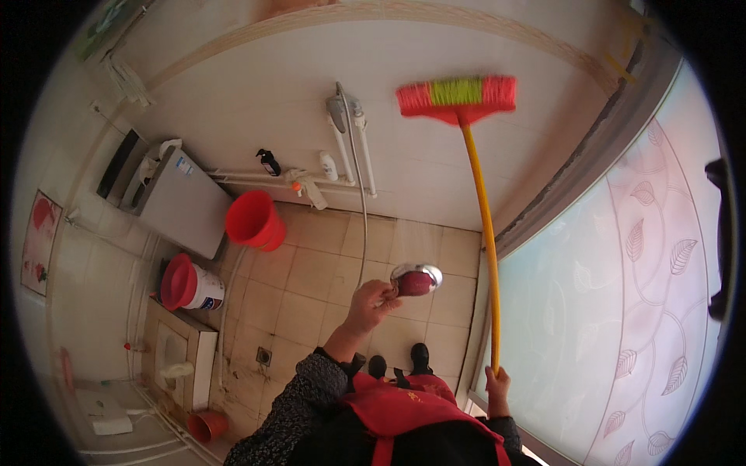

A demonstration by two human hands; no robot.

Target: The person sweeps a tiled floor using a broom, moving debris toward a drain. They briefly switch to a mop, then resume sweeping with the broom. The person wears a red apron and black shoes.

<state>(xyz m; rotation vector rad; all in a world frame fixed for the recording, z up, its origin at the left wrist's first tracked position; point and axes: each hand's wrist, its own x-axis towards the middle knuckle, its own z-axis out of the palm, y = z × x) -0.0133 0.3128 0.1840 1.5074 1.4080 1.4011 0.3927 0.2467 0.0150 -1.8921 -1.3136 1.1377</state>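
My left hand (pixel 374 306) grips a chrome shower head (pixel 417 279) in front of me. Fine water jets run from it toward the white tiled wall (pixel 419 169). Its metal hose (pixel 356 151) loops up to a grey mixer fitting (pixel 344 108) on that wall. My right hand (pixel 497 384) is closed around the lower end of a yellow pole (pixel 488 250). At the pole's far end, a broom head with pink and green bristles (pixel 456 96) is raised against or close to the wall; whether it touches cannot be told.
A frosted glass door with leaf patterns (pixel 641 291) stands at right. At left are a grey washing machine (pixel 183 204), a red bucket (pixel 256 221), a white bucket with a red basin (pixel 201 288) and a low cabinet (pixel 180 361). Bottles (pixel 328 166) stand along the wall pipes; a drain (pixel 264 356) lies in the floor.
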